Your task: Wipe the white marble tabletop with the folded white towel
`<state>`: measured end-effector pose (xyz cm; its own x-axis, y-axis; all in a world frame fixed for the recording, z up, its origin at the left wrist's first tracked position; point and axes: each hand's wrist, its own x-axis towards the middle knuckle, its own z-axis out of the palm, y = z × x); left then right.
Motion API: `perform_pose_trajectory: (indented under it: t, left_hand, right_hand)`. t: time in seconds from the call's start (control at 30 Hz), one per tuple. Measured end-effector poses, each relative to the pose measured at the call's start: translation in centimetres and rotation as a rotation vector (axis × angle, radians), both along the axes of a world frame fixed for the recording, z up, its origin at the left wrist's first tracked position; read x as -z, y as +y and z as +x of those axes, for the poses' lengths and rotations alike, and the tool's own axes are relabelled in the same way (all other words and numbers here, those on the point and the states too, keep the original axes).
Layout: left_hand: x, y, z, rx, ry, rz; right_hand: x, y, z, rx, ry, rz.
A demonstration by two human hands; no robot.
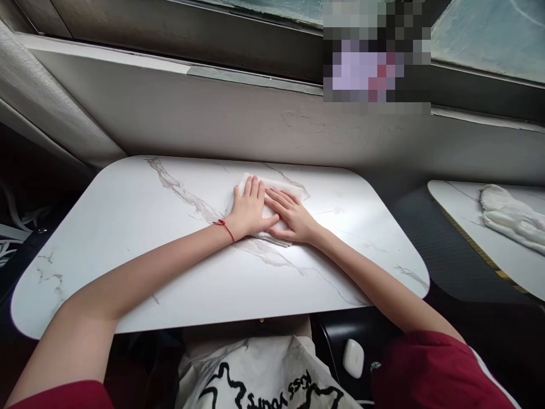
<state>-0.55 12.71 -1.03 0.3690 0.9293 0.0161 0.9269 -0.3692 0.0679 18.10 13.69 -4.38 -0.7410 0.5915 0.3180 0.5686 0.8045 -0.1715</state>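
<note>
A folded white cloth (283, 184) lies on the white marble-patterned table (353, 218), near its middle. My left hand (250, 209) rests palm down on the cloth's left part, fingers stretched out, with a red string bracelet at the wrist. From the right, my right hand (293, 217) lies flat on the same cloth, its fingers extended toward the upper left. The two hands meet at the left thumb, near the right fingers. Both press on the cloth from above, and neither is wrapped round it. Much of the cloth is hidden beneath them.
A second white table (457, 201) stands at the right, bearing a crumpled white cloth (511, 218). Behind the table runs a grey wall (221, 113) below windows. Below the table's near edge are a small white case (353, 358) and white fabric (272, 369) with black print.
</note>
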Motion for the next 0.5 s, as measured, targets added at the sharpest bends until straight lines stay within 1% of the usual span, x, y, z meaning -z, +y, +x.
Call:
perform_pose_trajectory:
  t: [0.23, 0.4, 0.5]
  left_hand:
    - [-0.2, -4.7, 2.5, 0.140, -0.007, -0.037]
    - [0.2, -8.3, 3.8, 0.254, 0.002, -0.026]
    - [0.5, -9.7, 4.3, 0.325, 0.011, -0.019]
  right_hand:
    - [-0.2, -7.0, 2.7, 0.077, 0.006, 0.019]
    - [-0.4, -12.6, 3.6, 0.157, 0.033, 0.032]
    - [-0.3, -15.0, 4.1, 0.195, 0.017, 0.043]
